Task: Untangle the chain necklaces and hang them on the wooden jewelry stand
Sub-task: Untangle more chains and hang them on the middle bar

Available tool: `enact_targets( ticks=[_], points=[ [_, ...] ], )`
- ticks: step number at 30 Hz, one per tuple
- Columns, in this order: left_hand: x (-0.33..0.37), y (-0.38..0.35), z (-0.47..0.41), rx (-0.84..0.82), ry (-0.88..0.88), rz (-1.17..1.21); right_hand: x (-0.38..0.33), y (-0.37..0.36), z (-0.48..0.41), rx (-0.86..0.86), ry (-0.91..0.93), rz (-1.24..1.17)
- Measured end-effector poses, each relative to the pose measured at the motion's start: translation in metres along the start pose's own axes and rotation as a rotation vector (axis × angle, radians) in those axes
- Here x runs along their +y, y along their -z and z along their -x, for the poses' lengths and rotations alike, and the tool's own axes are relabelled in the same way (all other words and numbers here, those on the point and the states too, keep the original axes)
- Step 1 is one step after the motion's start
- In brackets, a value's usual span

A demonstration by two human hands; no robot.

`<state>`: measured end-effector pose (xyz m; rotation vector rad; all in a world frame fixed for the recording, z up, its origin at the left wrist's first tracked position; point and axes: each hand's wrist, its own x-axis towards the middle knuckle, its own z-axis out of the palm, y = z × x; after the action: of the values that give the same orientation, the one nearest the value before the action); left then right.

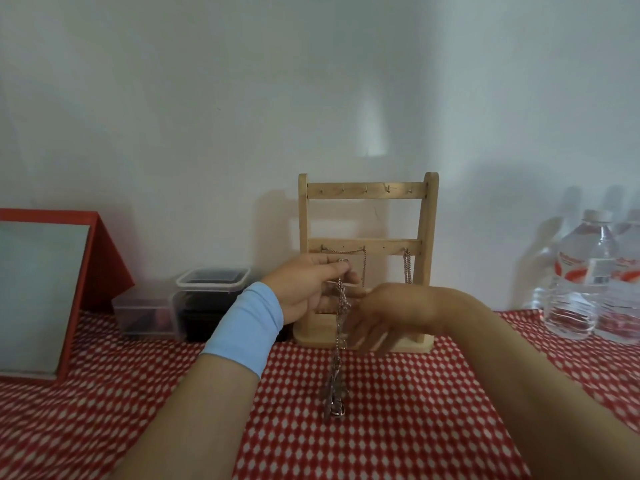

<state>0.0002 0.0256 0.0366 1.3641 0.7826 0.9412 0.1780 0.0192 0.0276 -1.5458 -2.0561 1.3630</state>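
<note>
A wooden jewelry stand with two hook bars stands against the wall. On its lower bar a thin chain drapes from the left hooks, and a second chain hangs at the right. My left hand, with a blue wristband, pinches the top of a silver chain necklace that dangles straight down in front of the stand. Its pendant cluster hangs just above the cloth. My right hand is blurred beside the chain, fingers spread and touching it at mid-length; no firm grip shows.
A red-and-white patterned cloth covers the table. Clear plastic boxes sit left of the stand, and a red-framed mirror leans further left. Water bottles stand at the right edge.
</note>
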Motion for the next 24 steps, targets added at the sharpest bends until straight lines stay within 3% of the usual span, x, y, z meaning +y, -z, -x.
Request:
enact_targets(
  ticks=[3,9,12,14,16,18,21,24],
  points=[
    [0.006,-0.001,-0.001,0.064,-0.057,0.043,0.004,-0.003,-0.005,-0.049,0.180,-0.093],
    [0.020,0.011,0.005,0.199,-0.142,-0.120,0.015,0.004,-0.005,-0.152,0.194,-0.074],
    [0.025,0.017,0.009,0.346,-0.086,-0.418,0.010,0.005,0.000,-0.096,0.204,-0.139],
    [0.029,0.021,0.014,0.376,0.076,-0.735,0.005,0.005,0.001,-0.053,0.200,-0.250],
    [0.032,0.017,0.022,0.302,0.295,-0.926,0.000,0.004,0.002,-0.005,0.177,-0.333],
    [0.034,0.009,0.027,0.179,0.401,-1.017,-0.005,0.002,0.003,0.033,0.144,-0.388],
    [0.035,-0.010,0.031,-0.002,0.364,-0.929,-0.014,-0.003,0.008,-0.009,0.138,-0.480],
    [0.037,-0.017,0.031,-0.051,0.366,-0.796,-0.016,-0.002,0.012,-0.034,0.211,-0.513]
  ],
)
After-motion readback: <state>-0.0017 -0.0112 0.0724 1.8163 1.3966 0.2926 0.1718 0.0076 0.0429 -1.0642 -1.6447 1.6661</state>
